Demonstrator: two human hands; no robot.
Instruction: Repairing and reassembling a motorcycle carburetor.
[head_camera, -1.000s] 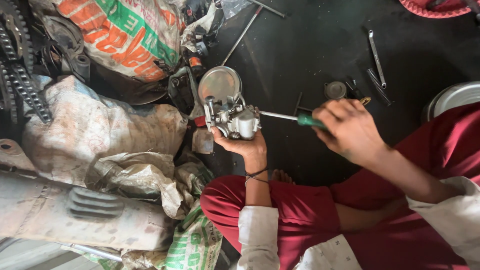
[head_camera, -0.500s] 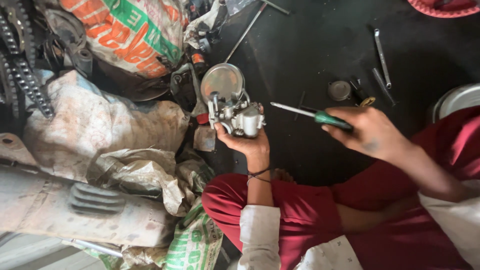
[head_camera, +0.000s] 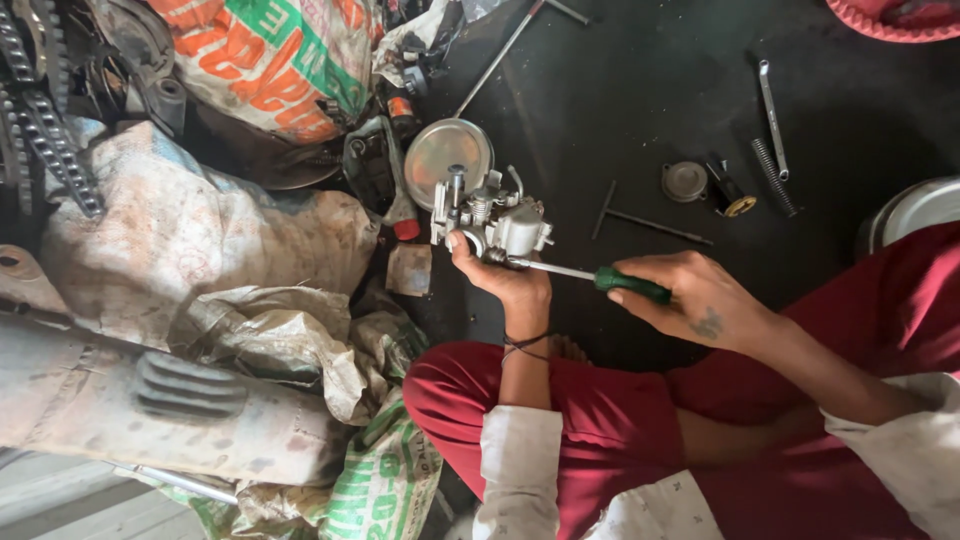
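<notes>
My left hand (head_camera: 500, 278) holds a small silver carburetor (head_camera: 490, 222) from below, above the dark floor. My right hand (head_camera: 690, 298) grips a screwdriver with a green handle (head_camera: 632, 284). Its steel shaft points left and its tip touches the carburetor's lower right side. A dark band circles my left wrist. My knees in red trousers (head_camera: 600, 420) lie below both hands.
A round metal lid (head_camera: 440, 150) lies just behind the carburetor. A T-handle wrench (head_camera: 640, 222), a round cap (head_camera: 684, 181), a spring (head_camera: 772, 175) and a spanner (head_camera: 771, 115) lie on the floor at right. Woven sacks (head_camera: 190, 250), a chain (head_camera: 45, 130) and a grey casing (head_camera: 150, 400) fill the left side.
The screwdriver drew back to the right half a second ago, then came in again lower; its tip now meets the carburetor's lower right side. The carburetor has turned slightly in my left hand.
</notes>
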